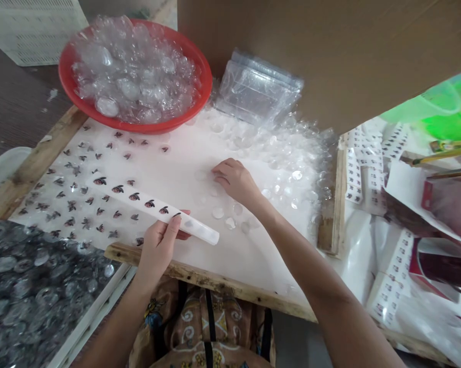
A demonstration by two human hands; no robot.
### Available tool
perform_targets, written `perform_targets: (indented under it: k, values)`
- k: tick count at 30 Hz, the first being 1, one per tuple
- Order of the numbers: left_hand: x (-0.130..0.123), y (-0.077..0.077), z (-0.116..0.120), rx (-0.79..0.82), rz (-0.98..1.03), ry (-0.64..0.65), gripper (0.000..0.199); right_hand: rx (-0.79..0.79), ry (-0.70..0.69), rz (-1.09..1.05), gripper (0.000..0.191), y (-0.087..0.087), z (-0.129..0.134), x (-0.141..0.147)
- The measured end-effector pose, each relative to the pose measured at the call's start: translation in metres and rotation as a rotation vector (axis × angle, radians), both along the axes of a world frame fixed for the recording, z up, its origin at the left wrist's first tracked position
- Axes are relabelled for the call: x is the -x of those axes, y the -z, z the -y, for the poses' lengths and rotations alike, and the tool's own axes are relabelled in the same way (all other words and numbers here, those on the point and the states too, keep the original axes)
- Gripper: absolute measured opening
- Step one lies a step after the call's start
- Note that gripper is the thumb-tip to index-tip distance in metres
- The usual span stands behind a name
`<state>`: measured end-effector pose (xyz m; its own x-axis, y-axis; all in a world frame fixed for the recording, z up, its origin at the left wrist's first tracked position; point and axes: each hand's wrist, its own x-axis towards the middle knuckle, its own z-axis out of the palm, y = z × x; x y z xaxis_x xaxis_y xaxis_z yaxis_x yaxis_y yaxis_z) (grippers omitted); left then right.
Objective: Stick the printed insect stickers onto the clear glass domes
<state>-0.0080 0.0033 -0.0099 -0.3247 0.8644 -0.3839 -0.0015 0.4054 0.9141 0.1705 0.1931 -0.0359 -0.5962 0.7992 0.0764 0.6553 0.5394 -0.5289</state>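
Note:
My left hand (163, 240) is closed on a long white strip of stickers (134, 196), thumb on top and fingers underneath. A row of small dark-and-red printed figures runs along the strip, and its right end is blank. My right hand (236, 181) is over the middle of the white board (188, 153), thumb and fingers slightly apart. Just beyond its fingertips a faint clear disc (202, 175) lies on the board; whether they touch it I cannot tell. Several loose clear discs (230, 223) lie below that hand. Clear pieces bearing the same printed figure (69, 222) cover the board's left part.
A red basin (192, 110) heaped with clear plastic pieces stands at the back left. Behind the board are a clear plastic box (259, 87) and a large cardboard box (330, 51). Wooden rails (230, 289) edge the board. More sticker sheets (393, 276) lie at right.

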Motion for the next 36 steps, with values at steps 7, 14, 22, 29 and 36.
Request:
perform_targets:
  k: [7,14,22,29,36]
  values:
    - [0.0,-0.002,-0.001,0.006,-0.003,0.002,0.055,0.033,0.039,-0.094,0.025,-0.006,0.003,-0.006]
    - [-0.001,0.0,-0.001,0.0,-0.006,0.004,0.055,0.179,0.147,-0.187,0.025,-0.009,-0.004,-0.003]
    - [0.0,0.001,-0.001,-0.005,-0.004,-0.003,0.054,0.063,0.173,-0.096,0.021,-0.02,-0.002,-0.029]
    - [-0.002,-0.004,-0.002,-0.01,0.001,-0.003,0.051,0.123,0.069,0.047,0.034,-0.021,0.021,-0.055]
    - [-0.002,-0.004,-0.002,-0.008,-0.018,-0.009,0.052,0.209,0.191,-0.012,0.024,-0.017,0.017,-0.049]
